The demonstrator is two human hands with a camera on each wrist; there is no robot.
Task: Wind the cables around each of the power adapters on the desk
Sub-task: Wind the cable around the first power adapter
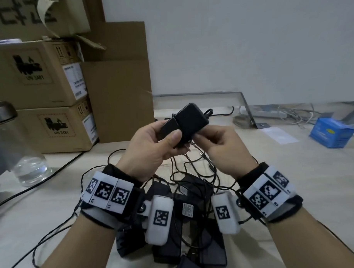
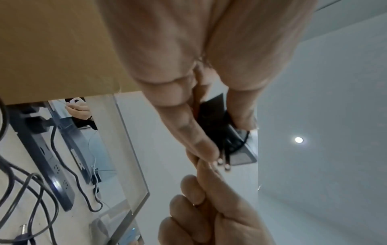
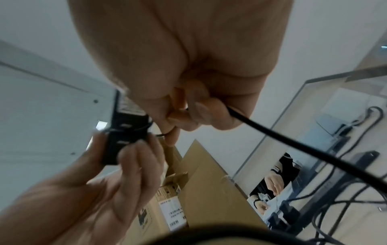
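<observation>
Both grips hold things: left hand (image 1: 152, 146) adapter (image 1: 188, 121), right hand (image 1: 222, 148) pinches cable (image 3: 293, 140).

Office storeroom corner, stacked cardboard boxes (image 1: 37, 78), pale desk (image 1: 293, 170), power strip (image 1: 267, 113)

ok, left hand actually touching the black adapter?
Touching. In the head view the left hand grips the black adapter, thumb pressed on its face; the right wrist view shows the fingers curled round its end.
</observation>
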